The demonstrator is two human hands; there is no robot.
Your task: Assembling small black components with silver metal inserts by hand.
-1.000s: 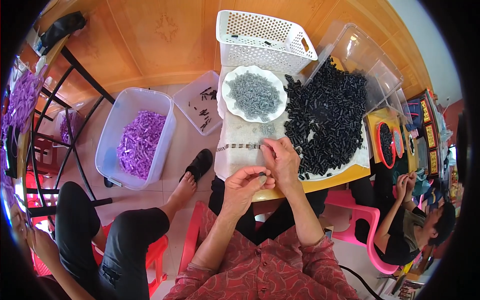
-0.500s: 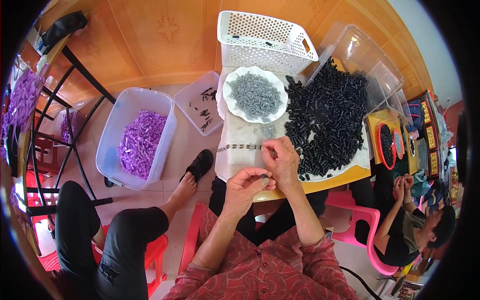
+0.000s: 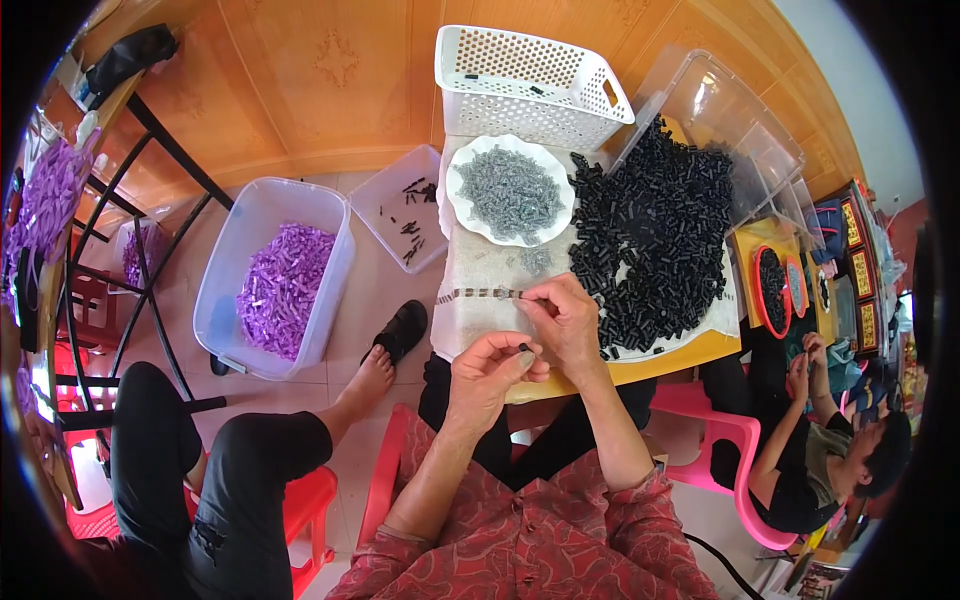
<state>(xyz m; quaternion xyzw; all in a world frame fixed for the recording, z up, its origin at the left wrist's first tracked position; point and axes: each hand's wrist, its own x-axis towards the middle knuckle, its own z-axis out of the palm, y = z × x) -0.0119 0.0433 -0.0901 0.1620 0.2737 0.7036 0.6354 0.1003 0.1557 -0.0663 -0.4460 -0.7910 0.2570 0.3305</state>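
My left hand (image 3: 485, 375) is closed in a pinch on a small black cylindrical piece (image 3: 524, 348), held above the table's near edge. Just beyond it, my right hand (image 3: 563, 320) has thumb and forefinger together over the cloth's dark striped band (image 3: 470, 293); what lies between those fingertips is too small to make out. A small group of clear pieces (image 3: 535, 261) lies on the pale cloth (image 3: 468, 325) past my right fingertips. Farther back stands a scalloped white plate (image 3: 464, 222) heaped with small clear pieces (image 3: 510, 190). A large pile of black cylindrical pieces (image 3: 655, 245) spreads to the right of my right hand.
A perforated white basket (image 3: 535, 118) stands behind the plate, and a clear plastic bin (image 3: 740, 120) tips over the black pile. Left on the floor are a tub (image 3: 335, 250) of purple pieces and a shallow tray (image 3: 380, 205). One person sits left, another right (image 3: 800, 450).
My right fingertips have shifted slightly left and toward me, over the striped band. My left hand stays almost in place with the black piece.
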